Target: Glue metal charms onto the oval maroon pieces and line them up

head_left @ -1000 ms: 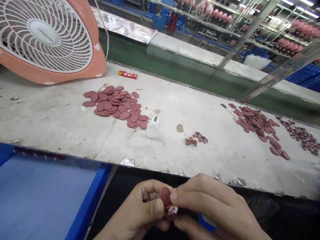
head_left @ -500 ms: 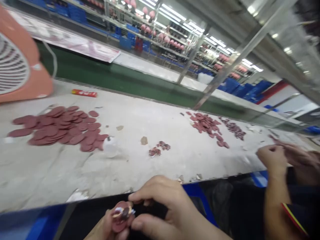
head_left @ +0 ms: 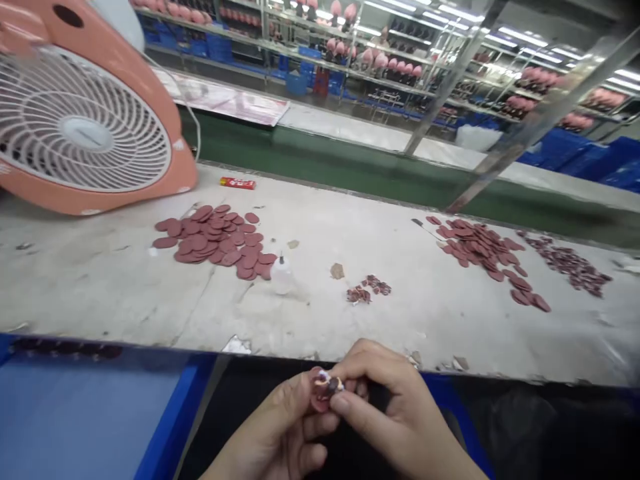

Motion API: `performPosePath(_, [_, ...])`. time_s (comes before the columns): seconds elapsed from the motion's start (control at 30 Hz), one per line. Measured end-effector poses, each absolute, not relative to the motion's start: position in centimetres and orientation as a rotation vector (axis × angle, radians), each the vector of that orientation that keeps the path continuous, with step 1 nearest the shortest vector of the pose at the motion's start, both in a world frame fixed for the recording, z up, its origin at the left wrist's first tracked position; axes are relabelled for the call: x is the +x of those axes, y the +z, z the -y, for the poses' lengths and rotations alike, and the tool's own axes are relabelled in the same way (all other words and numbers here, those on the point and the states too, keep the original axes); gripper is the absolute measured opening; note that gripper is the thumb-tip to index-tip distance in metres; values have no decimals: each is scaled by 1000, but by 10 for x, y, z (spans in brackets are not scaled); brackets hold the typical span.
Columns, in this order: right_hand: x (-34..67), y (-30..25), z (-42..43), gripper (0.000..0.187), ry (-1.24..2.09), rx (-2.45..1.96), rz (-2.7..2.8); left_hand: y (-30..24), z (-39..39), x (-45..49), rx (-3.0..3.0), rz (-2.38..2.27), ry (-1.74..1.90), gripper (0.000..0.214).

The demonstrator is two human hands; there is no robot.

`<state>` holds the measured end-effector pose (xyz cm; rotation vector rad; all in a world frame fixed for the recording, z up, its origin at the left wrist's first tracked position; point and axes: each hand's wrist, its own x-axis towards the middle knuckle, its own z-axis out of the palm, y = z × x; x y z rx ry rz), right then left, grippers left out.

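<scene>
My left hand [head_left: 285, 420] grips a dark pink oval disc [head_left: 319, 404] between thumb and fingers, just off the table's front edge. On the disc's face is a small dark brown ornament [head_left: 330, 385] with whitish and orange-yellow bits. My right hand [head_left: 395, 400] is closed at its right side, thumb and forefinger pinching the ornament. Beyond the hands lies a little cluster of similar dark ornaments [head_left: 370, 289]. A heap of dark pink discs [head_left: 213, 240] spreads to the left, beside a small white bottle [head_left: 283, 277] with a dark thin tip.
An orange fan [head_left: 175, 160] with a white grille stands at the left on the worn white table [head_left: 290, 327]. Farther right are another disc heap [head_left: 480, 247] and many small dark pieces [head_left: 570, 263]. A red tube [head_left: 238, 183] lies at the back. Blue bins [head_left: 90, 413] sit below.
The view has swung left, taking the co-worker's hands out of sight. My right thumb and forefinger have closed in on the ornament. My left hand still holds the disc.
</scene>
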<state>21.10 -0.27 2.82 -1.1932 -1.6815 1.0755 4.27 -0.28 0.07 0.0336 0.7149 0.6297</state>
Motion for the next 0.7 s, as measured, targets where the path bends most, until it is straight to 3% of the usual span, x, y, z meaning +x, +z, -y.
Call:
performPosePath(0.1, [208, 27, 0, 7, 985, -1181, 1696, 0, 3, 41, 135, -737, 674, 38])
performPosePath(0.2, [202, 20, -1, 11, 687, -1180, 1789, -1, 7, 34, 333, -921, 882, 44])
performPosePath(0.3, [192, 5, 0, 25, 351, -1103, 1870, 0, 11, 23, 574, -1187, 1194, 37])
performPosePath(0.43, [170, -14, -2, 42, 92, -912, 1920, 4, 13, 8, 868, -1362, 1293, 23])
performPosePath(0.7, [120, -11, -11, 25, -10, -789, 1993, -1, 25, -32, 901, -1659, 1440, 8])
